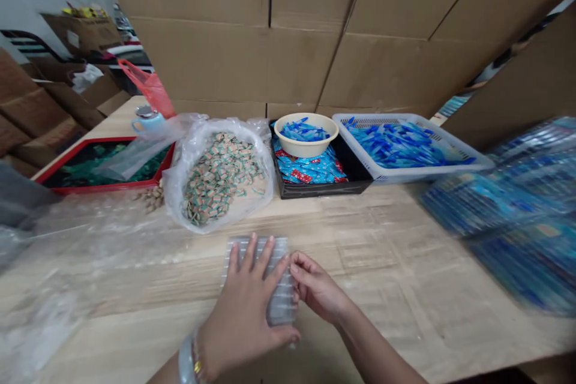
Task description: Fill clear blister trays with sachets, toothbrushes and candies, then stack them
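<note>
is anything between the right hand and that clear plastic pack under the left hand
Nothing visible stands between the right hand and the clear plastic pack: the hand is right at its right edge. The left hand lies spread over the top, covering much of it, but leaves part of that edge uncovered.

This looks like a small packing workshop: the wooden worktable [360,294] bears a white plastic basket [391,176] of blue pieces [400,143], a bag [171,195] of small packets [216,171] and piled sachets [310,167], with cardboard boxes [83,34] crowding beyond.
</note>
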